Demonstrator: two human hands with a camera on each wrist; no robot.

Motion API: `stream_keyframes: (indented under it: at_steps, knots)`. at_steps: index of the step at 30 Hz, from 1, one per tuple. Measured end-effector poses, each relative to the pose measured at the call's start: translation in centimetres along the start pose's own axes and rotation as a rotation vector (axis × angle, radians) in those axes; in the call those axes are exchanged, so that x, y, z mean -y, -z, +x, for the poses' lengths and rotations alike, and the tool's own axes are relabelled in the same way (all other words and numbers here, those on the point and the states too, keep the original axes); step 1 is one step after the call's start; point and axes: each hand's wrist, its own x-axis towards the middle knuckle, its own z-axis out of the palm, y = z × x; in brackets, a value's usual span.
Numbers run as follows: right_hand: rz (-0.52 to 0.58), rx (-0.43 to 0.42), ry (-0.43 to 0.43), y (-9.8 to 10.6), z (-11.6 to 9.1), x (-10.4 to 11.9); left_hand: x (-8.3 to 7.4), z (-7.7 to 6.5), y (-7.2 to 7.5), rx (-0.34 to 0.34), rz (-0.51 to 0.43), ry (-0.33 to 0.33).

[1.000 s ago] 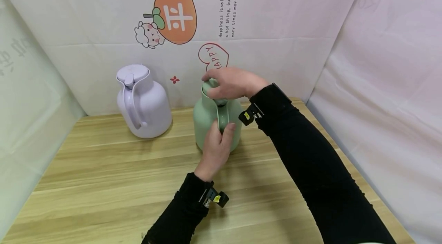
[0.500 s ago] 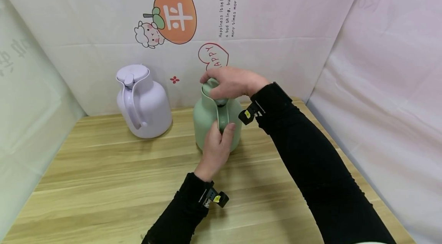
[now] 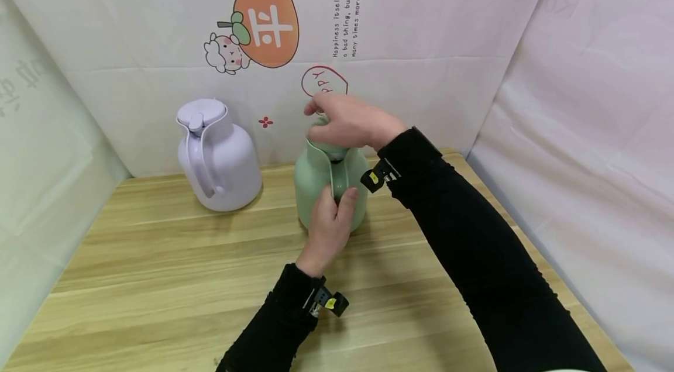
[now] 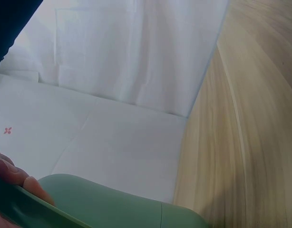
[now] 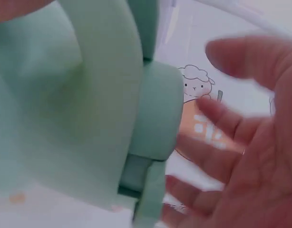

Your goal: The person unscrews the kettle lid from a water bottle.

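Matte, light wood-grain tabletop (image 3: 158, 296); white cloth backdrop (image 3: 421, 21) beyond our fingers, pale hanging sheet (image 3: 590, 144) at right. Past the right fingertips we read sideways print (image 3: 346, 9): "Happiness itself is not", "a bad thing, but some hap…", "many times more trouble", cut off above. A red heart outline (image 3: 342, 76) just behind that hand shows "PPY", the rest covered. Further left of those fingers: orange round-fruit print (image 3: 286, 15) with a white character, cartoon sheep (image 3: 226, 53), small red flower (image 3: 265, 122). Left hand (image 3: 330, 223) has fingers and thumb clamped round the handle (image 3: 340, 176) of the mint-green, smooth, round-bodied jug (image 3: 309, 182), upright on the wood. Right hand (image 3: 355, 120), fingers spread apart, is at its mint-green lid (image 5: 158, 111); contact, can't tell. Lavender, smooth, round-bodied jug (image 3: 231, 164) stands left of both hands' fingers, untouched.
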Motion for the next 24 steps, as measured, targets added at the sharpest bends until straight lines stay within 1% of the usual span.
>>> stream_keyframes:
  at_steps: [3,6,8,10,13,19,24]
  knots:
    - [-0.172,-0.065,-0.075,-0.4,0.0,0.6,0.0,-0.1,0.1,0.000,0.000,-0.011]
    - [-0.329,-0.083,-0.165,-0.9,0.0,1.0,-0.2,-0.2,0.2,0.008,-0.015,-0.011]
    - [-0.394,-0.081,-0.202,-1.1,0.1,1.1,-0.2,-0.2,0.2,0.011,-0.023,-0.011]
    - [-0.433,-0.070,-0.212,-1.2,0.2,1.1,-0.2,-0.2,0.2,0.013,-0.029,-0.010]
    - [-0.441,-0.048,-0.189,-1.2,0.3,1.0,-0.1,-0.1,0.1,0.009,-0.026,-0.012]
    - [-0.401,-0.029,-0.110,-0.9,0.4,0.6,0.1,-0.1,0.1,0.004,-0.018,-0.027]
    - [-0.371,-0.016,-0.076,-0.8,0.5,0.5,0.0,-0.1,0.1,0.005,-0.012,-0.029]
